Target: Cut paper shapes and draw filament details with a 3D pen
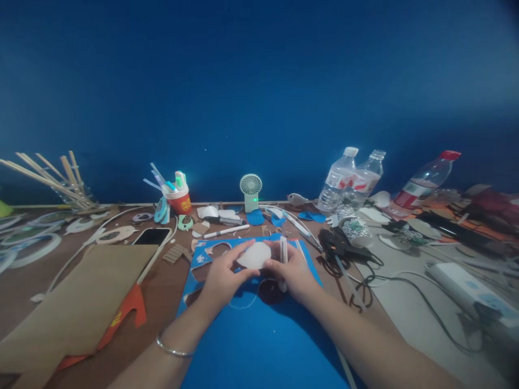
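Head camera view, looking down at a cluttered brown worktop [162, 308] against a deep blue wall [259, 97]. In the middle, two bare hands meet over a blue sheet [263, 351]. Between them, raised above the sheet, is a small white piece [255, 255], rounded and drawn to a point on its left end. The left hand [227, 275] has a narrow grip, pinching the white piece between thumb and fingers; a silver bangle [174, 350] circles that wrist. The right hand [295, 270] has its thumb at the piece's right edge, and its grip is closed on a slim white tool [284, 251] standing nearly upright; what kind of tool cannot be told. Just below the hands, a dark round object [271, 292] rests on the sheet.

To the left lie a large brown cardboard piece [89, 302], an orange-red cutout [138, 308] partly beneath it, and a phone [152, 236] with a dark screen. Farther left are pale rings [36, 251] and a bundle of wooden sticks [68, 173] standing in a see-through container.

Along the back, a red paper cup [179, 202] holds pens, and a small fan [250, 186] shows a green light. A white pen [226, 231] lies in front of the fan. To the right stand two plastic bottles [337, 181], with a red-capped bottle [421, 183] leaning beyond them. Nearer are tangled black cables [367, 286] and a white power strip [466, 286].
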Tool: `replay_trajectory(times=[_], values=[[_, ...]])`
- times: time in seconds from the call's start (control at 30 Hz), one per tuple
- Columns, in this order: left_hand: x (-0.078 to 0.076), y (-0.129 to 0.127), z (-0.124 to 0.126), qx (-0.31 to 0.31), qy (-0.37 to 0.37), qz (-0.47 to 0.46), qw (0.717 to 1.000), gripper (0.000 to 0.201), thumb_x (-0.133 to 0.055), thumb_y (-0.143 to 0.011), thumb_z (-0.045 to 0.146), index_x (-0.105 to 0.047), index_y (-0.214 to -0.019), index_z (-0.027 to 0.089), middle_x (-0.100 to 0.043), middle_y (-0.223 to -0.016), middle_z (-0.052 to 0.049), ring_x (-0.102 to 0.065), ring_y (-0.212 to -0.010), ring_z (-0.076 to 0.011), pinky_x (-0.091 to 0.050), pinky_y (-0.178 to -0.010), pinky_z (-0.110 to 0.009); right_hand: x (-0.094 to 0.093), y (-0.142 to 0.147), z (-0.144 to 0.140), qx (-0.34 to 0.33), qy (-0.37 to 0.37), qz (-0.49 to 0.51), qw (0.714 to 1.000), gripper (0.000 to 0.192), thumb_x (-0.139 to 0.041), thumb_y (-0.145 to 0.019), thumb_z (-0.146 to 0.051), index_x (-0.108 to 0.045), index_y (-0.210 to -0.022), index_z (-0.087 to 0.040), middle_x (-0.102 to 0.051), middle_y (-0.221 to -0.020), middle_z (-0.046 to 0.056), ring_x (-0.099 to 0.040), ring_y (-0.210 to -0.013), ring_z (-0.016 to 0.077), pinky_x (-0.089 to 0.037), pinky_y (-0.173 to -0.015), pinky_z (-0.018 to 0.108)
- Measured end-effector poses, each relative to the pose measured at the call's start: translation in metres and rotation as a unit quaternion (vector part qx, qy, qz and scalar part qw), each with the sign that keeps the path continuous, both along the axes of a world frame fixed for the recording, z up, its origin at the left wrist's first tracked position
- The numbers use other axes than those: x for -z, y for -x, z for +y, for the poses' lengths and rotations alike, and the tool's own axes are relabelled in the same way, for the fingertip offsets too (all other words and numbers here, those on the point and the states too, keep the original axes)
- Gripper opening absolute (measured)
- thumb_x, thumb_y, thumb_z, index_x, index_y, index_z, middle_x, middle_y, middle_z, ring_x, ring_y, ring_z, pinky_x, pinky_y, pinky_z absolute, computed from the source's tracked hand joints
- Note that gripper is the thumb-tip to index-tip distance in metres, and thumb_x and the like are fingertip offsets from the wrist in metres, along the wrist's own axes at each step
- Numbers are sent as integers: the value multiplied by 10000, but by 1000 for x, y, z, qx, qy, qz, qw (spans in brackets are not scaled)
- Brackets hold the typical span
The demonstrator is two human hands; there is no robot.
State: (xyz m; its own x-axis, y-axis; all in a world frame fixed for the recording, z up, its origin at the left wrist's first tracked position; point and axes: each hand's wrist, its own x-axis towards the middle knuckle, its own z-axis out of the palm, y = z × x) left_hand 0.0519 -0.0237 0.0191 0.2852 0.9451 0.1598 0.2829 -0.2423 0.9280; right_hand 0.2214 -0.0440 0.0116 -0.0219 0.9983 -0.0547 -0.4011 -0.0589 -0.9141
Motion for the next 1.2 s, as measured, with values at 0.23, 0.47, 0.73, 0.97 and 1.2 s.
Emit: replay_trajectory(times=[0.23,0.47,0.73,0.97,1.2], values=[[-1,-1,6,-44,-18,-42,998,328,-681,-670,275,-654,-984,188,-685,-915,-50,-638,-808,-193,-536,-731,-305,5,-4,4,34,-16,-9,999,453,-731,-617,-222,-586,-1044,-182,-538,-634,-51,-356,-382,24,-248,-361,165],[1,-1,8,-64,-3,-50,997,304,-680,-668,265,-674,-963,193,-687,-815,-29,-636,-745,-179,-538,-680,-276,8,-4,4,39,-20,-18,999,423,-715,-631,-204,-598,-1037,-191,-530,-644,-49,-342,-379,20,-242,-362,166],[-1,-1,5,-26,49,-81,995,365,-662,-701,325,-635,-1025,159,-672,-887,-62,-625,-761,-175,-524,-682,-273,0,-1,1,50,-7,-27,998,405,-726,-609,-192,-619,-999,-189,-549,-669,-46,-383,-389,22,-329,-376,172],[0,-3,7,4,111,-127,986,496,-684,-683,249,-532,-1146,157,-579,-587,46,-566,-557,-106,-459,-581,-215,-4,1,0,44,-4,-28,999,416,-748,-571,-198,-618,-965,-191,-530,-634,-63,-447,-420,47,-432,-446,210],[-5,-4,3,0,111,-146,983,569,-693,-667,222,-486,-1194,157,-519,-540,76,-531,-518,-87,-426,-550,-194,-1,1,1,25,1,-25,999,424,-752,-566,-209,-586,-953,-169,-552,-639,-48,-542,-514,107,-484,-533,269]])
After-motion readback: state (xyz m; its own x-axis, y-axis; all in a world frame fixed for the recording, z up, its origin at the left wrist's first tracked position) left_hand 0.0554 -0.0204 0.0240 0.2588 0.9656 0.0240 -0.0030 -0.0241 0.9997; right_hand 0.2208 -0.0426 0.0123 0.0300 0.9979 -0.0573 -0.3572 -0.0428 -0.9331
